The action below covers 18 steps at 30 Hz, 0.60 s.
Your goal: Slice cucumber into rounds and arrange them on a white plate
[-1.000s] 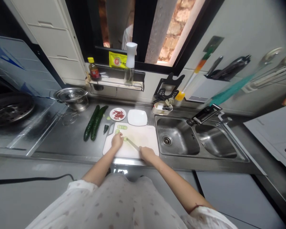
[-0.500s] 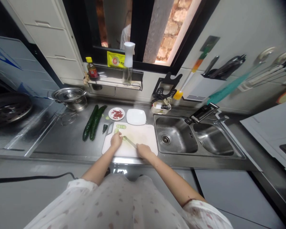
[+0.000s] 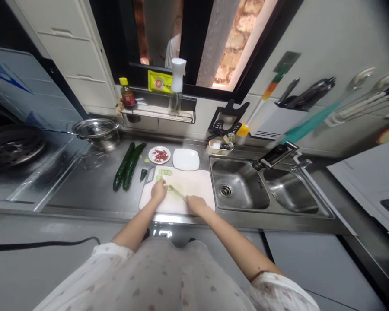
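Observation:
On the white cutting board point(image 3: 197, 181), my right hand point(image 3: 197, 204) is wrapped round the handle of a knife point(image 3: 179, 192). Its blade points left and lies low over the board, with its tip at a pale green cucumber slice point(image 3: 170, 188). My left hand point(image 3: 158, 190) rests on the board's left part, fingers drawn together close to the blade tip. Whatever those fingers may pinch is hidden or too small to name. Just beyond them lie a row of cucumber slices point(image 3: 166, 172) and another slice point(image 3: 158, 177).
Two whole cucumbers point(image 3: 131, 166) and a cut cucumber end point(image 3: 143, 174) lie left of the board. Behind it stand a plate of red pieces point(image 3: 155, 160) and a white square dish point(image 3: 186, 151). A double sink point(image 3: 243, 207) is at right; a steel pot point(image 3: 99, 134) stands back left.
The whole view has shifted very slightly as my head moved. Both hands, the knife and the slices keep nearly the same places on the board.

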{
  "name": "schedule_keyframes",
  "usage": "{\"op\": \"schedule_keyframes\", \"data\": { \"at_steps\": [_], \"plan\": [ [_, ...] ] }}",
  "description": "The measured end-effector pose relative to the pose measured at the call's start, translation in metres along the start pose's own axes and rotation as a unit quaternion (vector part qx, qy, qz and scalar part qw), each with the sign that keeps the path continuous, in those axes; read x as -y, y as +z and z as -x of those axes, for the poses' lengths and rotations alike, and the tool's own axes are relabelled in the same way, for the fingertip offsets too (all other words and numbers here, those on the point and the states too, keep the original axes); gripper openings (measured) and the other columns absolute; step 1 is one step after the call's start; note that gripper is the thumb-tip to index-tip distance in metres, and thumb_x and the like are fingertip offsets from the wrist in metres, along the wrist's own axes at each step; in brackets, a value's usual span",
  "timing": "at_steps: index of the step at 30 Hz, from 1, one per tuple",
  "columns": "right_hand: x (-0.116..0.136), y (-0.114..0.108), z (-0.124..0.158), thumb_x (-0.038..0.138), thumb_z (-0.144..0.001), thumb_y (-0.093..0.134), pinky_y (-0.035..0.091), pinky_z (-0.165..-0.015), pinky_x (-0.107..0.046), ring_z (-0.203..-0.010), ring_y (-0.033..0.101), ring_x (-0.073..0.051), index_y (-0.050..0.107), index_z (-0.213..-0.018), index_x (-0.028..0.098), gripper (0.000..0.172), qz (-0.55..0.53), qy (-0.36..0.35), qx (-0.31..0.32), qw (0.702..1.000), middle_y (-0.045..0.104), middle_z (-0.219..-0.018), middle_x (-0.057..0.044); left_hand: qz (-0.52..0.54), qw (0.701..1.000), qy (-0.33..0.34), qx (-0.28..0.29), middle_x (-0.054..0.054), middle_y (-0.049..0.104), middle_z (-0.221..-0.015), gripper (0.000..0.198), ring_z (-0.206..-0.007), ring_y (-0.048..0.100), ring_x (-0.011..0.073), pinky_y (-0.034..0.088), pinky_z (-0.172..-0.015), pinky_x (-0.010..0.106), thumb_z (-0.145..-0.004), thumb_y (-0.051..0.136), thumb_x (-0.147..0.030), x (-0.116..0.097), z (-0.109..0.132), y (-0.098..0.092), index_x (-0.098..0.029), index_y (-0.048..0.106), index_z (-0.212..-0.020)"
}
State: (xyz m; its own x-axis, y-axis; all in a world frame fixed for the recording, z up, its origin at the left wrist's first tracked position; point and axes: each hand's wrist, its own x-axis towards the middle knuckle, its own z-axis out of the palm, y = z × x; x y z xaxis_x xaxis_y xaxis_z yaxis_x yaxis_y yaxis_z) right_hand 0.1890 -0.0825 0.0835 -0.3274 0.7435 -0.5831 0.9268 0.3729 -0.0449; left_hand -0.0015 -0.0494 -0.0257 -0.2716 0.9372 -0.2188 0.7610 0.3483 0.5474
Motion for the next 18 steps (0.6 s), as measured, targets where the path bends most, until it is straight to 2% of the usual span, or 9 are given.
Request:
{"op": "schedule_keyframes", "data": {
  "at_steps": [18],
  "plan": [
    [0.0067, -0.0085, -0.0018, 0.008, -0.091, 0.038, 0.051, -0.079, -0.037, -0.102, 0.065, -0.027, 0.063, -0.114, 0.012, 0.034, 0.021, 0.002, -0.009, 1.0, 0.068, -0.107, -0.02, -0.001, 1.0, 0.01, -0.003, 0.007, 0.067, -0.101, 0.024, -0.099, 0.061, 0.0201, 0.041, -0.085, 0.027, -0.085, 0.057, -0.026, 0.002, -0.0015, 0.0031, -0.02, 0.059, -0.108]
  ]
}}
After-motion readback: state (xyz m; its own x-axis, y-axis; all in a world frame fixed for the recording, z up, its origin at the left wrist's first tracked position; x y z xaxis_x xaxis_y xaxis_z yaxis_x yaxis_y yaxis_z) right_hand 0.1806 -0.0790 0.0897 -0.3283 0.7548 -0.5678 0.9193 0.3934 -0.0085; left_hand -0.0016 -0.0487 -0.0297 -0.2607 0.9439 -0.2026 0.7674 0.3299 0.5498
